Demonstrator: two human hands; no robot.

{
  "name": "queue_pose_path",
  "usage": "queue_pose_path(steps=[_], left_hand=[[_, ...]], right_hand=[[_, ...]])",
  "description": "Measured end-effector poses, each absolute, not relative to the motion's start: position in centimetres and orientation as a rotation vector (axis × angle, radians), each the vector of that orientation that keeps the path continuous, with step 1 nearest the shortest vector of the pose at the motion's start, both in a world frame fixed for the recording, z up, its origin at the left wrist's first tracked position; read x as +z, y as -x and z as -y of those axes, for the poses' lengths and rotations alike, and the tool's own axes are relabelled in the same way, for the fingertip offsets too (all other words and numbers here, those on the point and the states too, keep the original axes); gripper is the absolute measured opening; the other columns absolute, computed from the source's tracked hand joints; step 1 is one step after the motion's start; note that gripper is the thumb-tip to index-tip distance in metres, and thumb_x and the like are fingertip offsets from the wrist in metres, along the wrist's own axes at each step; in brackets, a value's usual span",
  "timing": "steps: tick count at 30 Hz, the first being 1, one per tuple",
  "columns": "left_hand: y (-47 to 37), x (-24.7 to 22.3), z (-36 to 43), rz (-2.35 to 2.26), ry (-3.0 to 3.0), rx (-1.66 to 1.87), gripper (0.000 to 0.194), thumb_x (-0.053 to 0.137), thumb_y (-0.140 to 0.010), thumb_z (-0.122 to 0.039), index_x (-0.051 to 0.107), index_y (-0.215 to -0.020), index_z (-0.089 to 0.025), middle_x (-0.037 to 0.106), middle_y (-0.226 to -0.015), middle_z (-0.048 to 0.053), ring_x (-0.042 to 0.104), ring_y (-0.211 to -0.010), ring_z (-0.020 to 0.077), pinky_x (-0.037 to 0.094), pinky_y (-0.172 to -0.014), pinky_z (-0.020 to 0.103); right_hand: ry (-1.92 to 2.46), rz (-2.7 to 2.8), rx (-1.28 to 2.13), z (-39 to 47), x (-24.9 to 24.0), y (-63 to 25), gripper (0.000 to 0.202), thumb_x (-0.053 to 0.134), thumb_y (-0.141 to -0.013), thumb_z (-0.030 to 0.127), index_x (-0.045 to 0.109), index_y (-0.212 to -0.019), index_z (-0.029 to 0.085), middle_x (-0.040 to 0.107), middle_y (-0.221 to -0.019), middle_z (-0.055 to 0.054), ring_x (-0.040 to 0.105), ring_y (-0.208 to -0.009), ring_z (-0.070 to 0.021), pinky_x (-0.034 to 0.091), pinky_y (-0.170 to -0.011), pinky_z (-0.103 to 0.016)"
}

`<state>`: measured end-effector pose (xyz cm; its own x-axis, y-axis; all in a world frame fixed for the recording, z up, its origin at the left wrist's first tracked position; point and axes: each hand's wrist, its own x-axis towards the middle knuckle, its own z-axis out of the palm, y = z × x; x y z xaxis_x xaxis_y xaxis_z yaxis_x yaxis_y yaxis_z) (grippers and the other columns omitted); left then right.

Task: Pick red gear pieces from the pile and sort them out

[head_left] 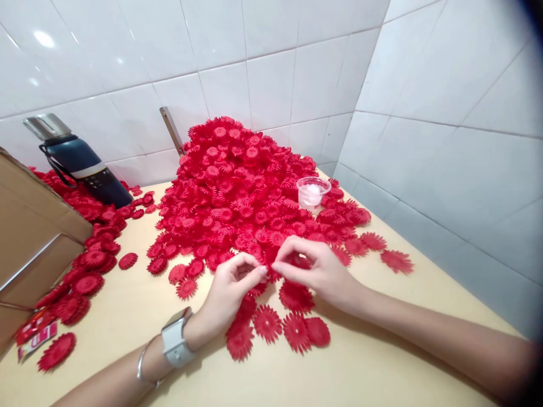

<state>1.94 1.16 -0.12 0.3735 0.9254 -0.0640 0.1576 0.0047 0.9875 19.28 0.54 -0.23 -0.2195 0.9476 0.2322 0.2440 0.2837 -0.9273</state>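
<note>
Both hands meet low over the table, at the front of a large heap of red paper-like flower discs (237,181) with fringed edges. My left hand (229,288) pinches thumb against fingers, wearing a watch and a bangle at the wrist. Fingertips of my right hand (326,274) are also pinched, almost touching the left ones. Red shows between the fingertips, but whether it is a held disc or the heap behind I cannot tell. Just below the hands lie several loose discs, among them a flat fringed disc (267,324).
A clear plastic cup (302,198) with something white inside stands at the heap's right. To the left are a dark bottle (91,167), a cardboard box (38,226), more red discs and a small wrapper (40,337). Tiled walls (271,85) bound the table's back and right.
</note>
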Motion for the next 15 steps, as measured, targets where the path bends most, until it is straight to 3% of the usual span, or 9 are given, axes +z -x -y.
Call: queue_pose_path(steps=[8,15], left_hand=[[-1.77,-0.32,-1.12,-1.016,-1.507,0.756,0.012,0.057,-0.078,-0.026,0.057,-0.072,-0.016,0.059,-0.071,-0.001,0.054,-0.068,0.0122,0.041,-0.064,0.022],[-1.86,-0.25,-1.0,-1.022,-1.512,0.739,0.012,0.056,-0.079,-0.028,0.058,-0.077,-0.017,0.059,-0.074,-0.001,0.054,-0.071,0.0124,0.042,-0.067,0.023]], right_hand=[[1.089,1.729,1.056,-0.03,-0.03,-18.94,0.011,0.059,-0.077,0.028,0.059,-0.075,0.018,0.061,-0.075,-0.001,0.056,-0.071,-0.0142,0.043,-0.065,-0.026],[1.106,1.7,1.08,-0.11,-0.17,-18.96,0.012,0.05,-0.082,0.021,0.06,-0.075,0.017,0.062,-0.076,-0.001,0.057,-0.073,-0.0146,0.043,-0.067,-0.026]])
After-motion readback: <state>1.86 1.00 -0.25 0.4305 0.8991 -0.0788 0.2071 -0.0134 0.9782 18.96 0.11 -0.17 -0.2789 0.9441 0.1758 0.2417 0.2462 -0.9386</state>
